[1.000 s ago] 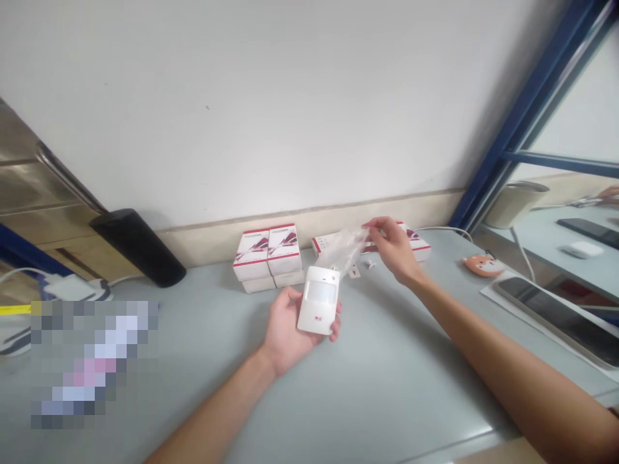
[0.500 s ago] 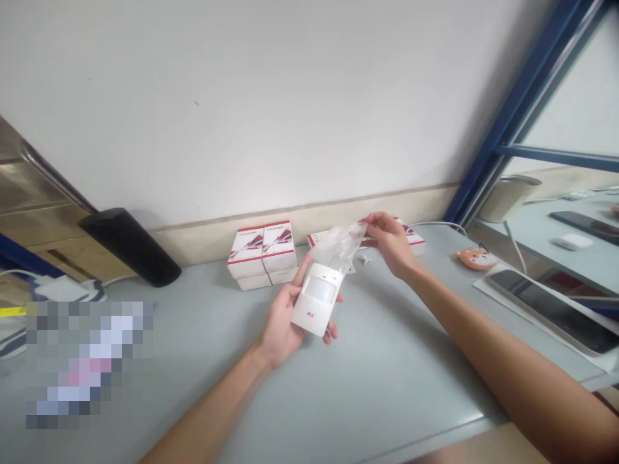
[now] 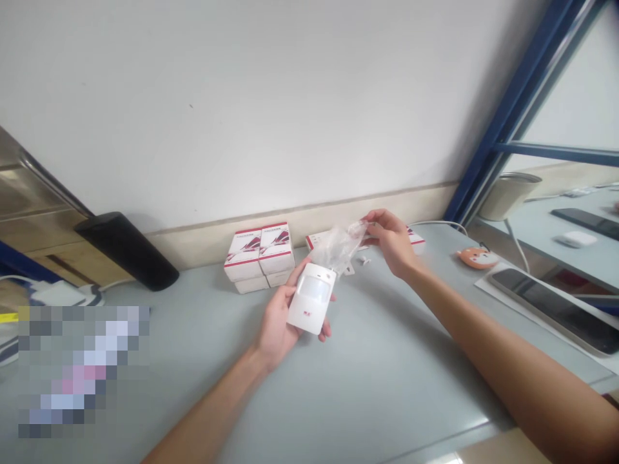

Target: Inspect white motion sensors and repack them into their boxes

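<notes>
A white motion sensor (image 3: 312, 299) with a pale curved window and small red lettering rests in my left hand (image 3: 278, 322), whose fingers wrap round its back and sides. Up and to the right, my right hand (image 3: 389, 241) pinches the end of a clear plastic bag (image 3: 338, 245). The crumpled bag stretches from those fingers down to the sensor's top edge. Whether it still touches the sensor I cannot tell. Behind the bag and the right hand lie red-and-white packaging (image 3: 316, 238) and a small white piece (image 3: 363, 261), both partly hidden.
Several red-and-white boxes (image 3: 261, 251) are stacked by the wall. A black cylinder (image 3: 128, 251) leans at the left, near a white adapter (image 3: 60, 293). On the right are an orange animal-face case (image 3: 478, 257) and a dark phone (image 3: 556, 309). A blue-framed mirror (image 3: 570, 96) stands beside the table.
The sensor and my left hand have shifted slightly left, away from the right hand. The bag has drawn off the sensor's upper part and looks more bunched. My right hand keeps its pinch.
</notes>
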Tool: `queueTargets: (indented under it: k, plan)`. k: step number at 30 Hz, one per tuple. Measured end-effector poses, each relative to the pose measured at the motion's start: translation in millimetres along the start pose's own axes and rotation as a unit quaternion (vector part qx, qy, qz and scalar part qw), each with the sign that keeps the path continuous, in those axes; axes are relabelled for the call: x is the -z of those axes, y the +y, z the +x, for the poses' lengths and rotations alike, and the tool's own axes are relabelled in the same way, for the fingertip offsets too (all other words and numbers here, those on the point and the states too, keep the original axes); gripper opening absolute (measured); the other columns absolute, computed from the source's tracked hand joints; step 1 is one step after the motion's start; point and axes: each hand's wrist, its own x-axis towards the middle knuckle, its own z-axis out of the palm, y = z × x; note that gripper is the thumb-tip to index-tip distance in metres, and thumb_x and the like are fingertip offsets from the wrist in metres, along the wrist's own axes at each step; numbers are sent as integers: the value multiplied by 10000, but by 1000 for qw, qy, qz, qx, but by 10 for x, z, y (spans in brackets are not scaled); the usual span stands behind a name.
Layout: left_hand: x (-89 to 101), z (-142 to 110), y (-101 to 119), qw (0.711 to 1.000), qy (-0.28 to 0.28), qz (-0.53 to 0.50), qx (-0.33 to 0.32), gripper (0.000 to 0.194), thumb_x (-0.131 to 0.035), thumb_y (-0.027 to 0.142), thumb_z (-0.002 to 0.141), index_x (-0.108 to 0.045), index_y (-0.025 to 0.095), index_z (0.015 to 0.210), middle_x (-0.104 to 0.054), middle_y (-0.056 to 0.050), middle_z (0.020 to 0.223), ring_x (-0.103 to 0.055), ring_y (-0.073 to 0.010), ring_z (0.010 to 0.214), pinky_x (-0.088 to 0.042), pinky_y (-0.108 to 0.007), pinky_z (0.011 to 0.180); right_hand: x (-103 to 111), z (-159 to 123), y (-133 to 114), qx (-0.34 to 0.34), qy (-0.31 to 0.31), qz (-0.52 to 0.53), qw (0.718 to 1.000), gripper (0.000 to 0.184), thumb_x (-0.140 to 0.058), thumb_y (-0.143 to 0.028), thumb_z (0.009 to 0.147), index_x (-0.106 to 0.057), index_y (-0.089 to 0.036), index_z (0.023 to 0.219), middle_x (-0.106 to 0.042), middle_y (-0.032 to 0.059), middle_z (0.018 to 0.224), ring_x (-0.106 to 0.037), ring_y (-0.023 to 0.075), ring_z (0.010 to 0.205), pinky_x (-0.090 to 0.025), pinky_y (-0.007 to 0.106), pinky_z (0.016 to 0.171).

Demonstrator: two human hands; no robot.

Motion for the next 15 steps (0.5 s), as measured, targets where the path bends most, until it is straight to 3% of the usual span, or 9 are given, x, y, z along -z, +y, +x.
queueTargets:
  k: [15]
  plan:
    - [-37,-46,-5,999,17,5,-46,760,-448,333,932,-259,248,1664,-744,-132,1106,-720,-284,592,-535,-416,593,-61,-66,2,-34,-12,-33,999,145,-696,-267,783,-638,-243,914,-684,7,941,-694,192,836,-631,337,698]
